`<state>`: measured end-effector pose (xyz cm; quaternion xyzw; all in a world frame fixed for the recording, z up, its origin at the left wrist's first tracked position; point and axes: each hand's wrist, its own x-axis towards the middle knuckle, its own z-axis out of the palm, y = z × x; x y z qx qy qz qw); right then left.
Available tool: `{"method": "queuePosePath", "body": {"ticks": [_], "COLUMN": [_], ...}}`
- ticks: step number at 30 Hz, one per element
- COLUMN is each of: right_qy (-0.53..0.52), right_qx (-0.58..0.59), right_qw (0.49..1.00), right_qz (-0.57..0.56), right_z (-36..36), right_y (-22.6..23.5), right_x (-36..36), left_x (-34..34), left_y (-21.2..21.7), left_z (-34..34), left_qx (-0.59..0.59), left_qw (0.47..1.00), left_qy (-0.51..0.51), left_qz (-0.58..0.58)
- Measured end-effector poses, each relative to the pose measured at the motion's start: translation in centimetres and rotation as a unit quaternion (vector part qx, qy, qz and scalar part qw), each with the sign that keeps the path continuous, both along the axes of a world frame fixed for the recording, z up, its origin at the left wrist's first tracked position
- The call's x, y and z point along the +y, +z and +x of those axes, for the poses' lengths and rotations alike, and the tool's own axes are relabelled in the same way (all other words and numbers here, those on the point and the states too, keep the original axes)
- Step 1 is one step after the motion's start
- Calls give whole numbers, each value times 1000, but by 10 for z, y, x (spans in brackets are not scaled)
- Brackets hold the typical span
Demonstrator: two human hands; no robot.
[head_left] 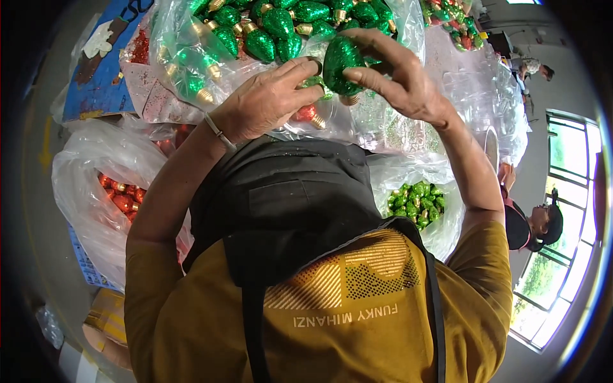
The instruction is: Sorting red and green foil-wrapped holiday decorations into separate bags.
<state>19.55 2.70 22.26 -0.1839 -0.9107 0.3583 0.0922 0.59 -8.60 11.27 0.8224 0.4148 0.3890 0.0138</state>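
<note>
My right hand (396, 73) grips a glittery green bulb-shaped ornament (340, 60) with a gold cap, held up in front of me. My left hand (268, 99) meets it from the left, fingertips pinching a smaller green piece (317, 83) beside the ornament's lower end. A thin bracelet sits on my left wrist. Just past my hands lies a clear plastic bag (185, 38) with several green gold-capped ornaments (268, 29). A red ornament (308, 115) shows under my left hand.
A plastic bag of red ornaments (118, 195) sits at the left. Another bag with small green ornaments (418, 204) lies at the right. A blue board (105, 70) is at the upper left. A person in a dark cap (539, 223) sits at the right near windows (562, 210).
</note>
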Motion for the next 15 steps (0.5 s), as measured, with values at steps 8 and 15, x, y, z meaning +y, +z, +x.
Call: {"method": "queuePosePath", "body": {"ticks": [8, 15], "right_qy": [73, 198], "right_qx": [93, -315], "right_qw": [991, 918], "right_qz": [66, 137], "right_z": [5, -21], "right_y": [-6, -39], "right_x": [-3, -4], "left_x": [4, 5], "left_y": [0, 6], "left_z": [-7, -3], "left_qx": [-57, -55], "left_qw": [997, 997], "left_qy": [-46, -15], "left_qz": [-22, -55]}}
